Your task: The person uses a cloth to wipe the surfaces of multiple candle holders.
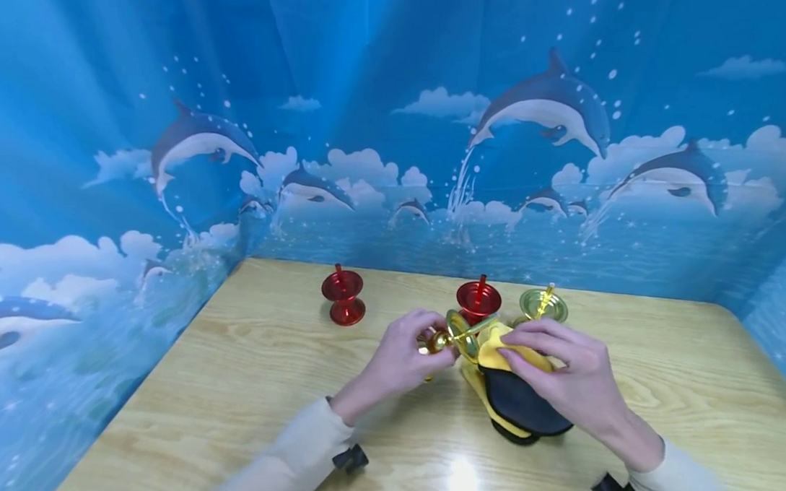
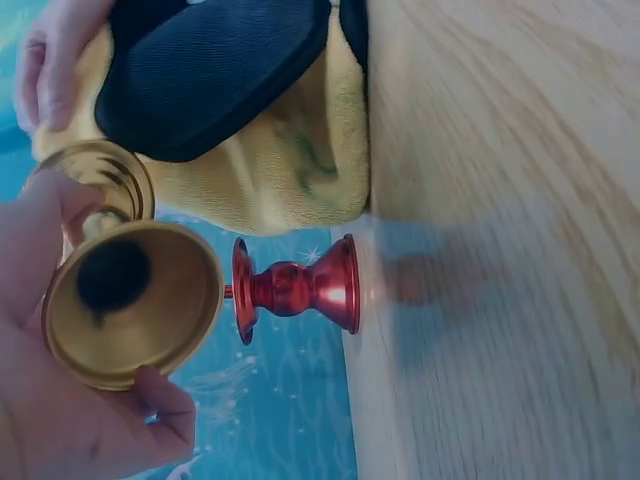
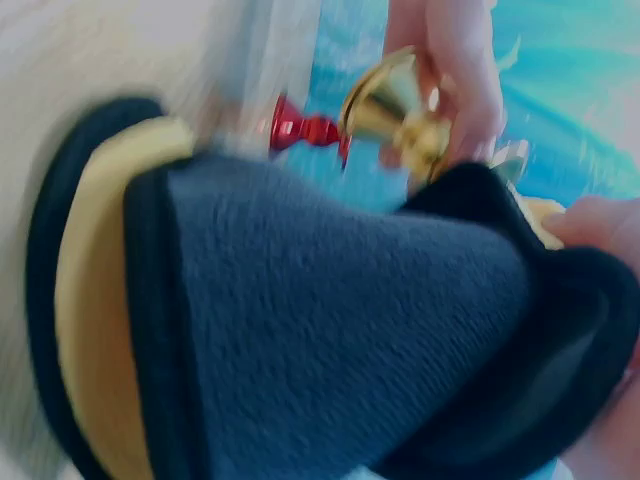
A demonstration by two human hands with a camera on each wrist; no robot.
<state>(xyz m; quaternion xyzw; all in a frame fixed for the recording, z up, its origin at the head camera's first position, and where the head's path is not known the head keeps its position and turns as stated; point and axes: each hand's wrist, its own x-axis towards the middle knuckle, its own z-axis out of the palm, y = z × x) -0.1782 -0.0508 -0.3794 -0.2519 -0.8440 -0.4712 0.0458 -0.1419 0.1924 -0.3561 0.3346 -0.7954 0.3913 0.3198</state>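
My left hand [image 1: 417, 340] grips a gold metal candle holder [image 1: 450, 337] lying sideways just above the wooden table [image 1: 242, 395]. In the left wrist view the gold holder [image 2: 130, 300] shows its flared base toward the camera, with fingers curled round it. My right hand [image 1: 545, 350] holds a folded yellow and dark blue cloth [image 1: 517, 404] and presses its yellow edge against the holder's cup. In the right wrist view the cloth [image 3: 330, 320] fills most of the frame, and the gold holder [image 3: 395, 110] is behind it.
Two red candle holders [image 1: 344, 298] [image 1: 478, 300] and a green-gold one [image 1: 543, 305] stand upright behind my hands. One red holder [image 2: 295, 288] stands at the table's far edge. Blue dolphin-print walls [image 1: 389, 130] enclose the table on three sides.
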